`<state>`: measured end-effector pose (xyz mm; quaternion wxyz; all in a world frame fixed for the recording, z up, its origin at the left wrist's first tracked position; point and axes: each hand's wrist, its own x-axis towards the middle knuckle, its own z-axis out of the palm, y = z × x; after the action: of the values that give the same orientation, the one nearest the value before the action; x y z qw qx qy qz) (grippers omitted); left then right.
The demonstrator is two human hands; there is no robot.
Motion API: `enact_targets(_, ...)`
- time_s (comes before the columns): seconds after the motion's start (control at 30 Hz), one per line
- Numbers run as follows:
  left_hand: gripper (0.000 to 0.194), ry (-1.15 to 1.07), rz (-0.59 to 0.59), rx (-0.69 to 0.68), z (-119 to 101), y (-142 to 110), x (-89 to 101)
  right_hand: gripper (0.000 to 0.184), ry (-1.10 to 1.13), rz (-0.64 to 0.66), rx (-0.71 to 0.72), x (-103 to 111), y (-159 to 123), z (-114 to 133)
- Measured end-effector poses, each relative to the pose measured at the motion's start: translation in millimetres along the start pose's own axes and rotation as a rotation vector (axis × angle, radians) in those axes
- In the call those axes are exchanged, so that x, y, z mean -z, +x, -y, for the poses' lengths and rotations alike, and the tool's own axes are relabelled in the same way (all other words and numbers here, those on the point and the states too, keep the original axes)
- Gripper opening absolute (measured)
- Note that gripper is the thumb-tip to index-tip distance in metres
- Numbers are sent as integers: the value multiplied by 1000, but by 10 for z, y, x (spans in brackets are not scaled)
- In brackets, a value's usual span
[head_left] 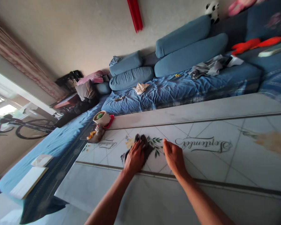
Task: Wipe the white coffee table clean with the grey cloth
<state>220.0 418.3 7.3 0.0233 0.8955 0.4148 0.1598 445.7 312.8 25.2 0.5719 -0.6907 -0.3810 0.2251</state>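
Observation:
My left hand (134, 157) presses down on a crumpled dark grey cloth (148, 153), its fingers over the bunched fabric. The cloth lies on the printed table runner (206, 165), which carries leaves, thin lines and the word "September". To the right, my right hand (174, 154) is curled into a loose fist near the printed green leaves. I see nothing in that fist; the inside of its palm is hidden. Both forearms reach in from the bottom edge over the pale table (89, 181).
At the table's far left end stand a potted succulent (101, 118) and a small dish of odds and ends (95, 135). Behind runs a blue sofa (159, 93) with clothes on it. A notebook (29, 182) and a white packet (41, 160) lie on its left section.

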Motion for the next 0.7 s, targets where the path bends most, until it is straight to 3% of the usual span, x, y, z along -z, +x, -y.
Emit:
enact_targets(0.13,58,-7,101,126,31,1470,-114,84,-55,61,-8,-51,-45,-15)
enact_targets(0.2,57,-6,128,168,63,2047,-164,84,-74,72,-19,-47,-61,-21)
enact_targets(0.27,55,-16,131,177,96,2442,-214,82,-92,83,-21,-36,-71,-16)
enact_targets(0.33,53,-27,128,172,105,2634,-247,82,-99,89,-14,-26,-74,-5)
enact_targets(0.4,53,-31,125,163,69,2621,-238,82,-95,86,0,-15,-69,3)
enact_targets(0.5,53,-23,116,145,-64,2250,-157,83,-92,75,47,2,-44,3)
enact_targets(0.6,56,-5,94,113,-211,1517,-71,86,-95,70,94,14,-7,-6)
enact_targets(0.7,61,5,68,30,-308,537,-9,90,-101,77,116,30,12,-11)
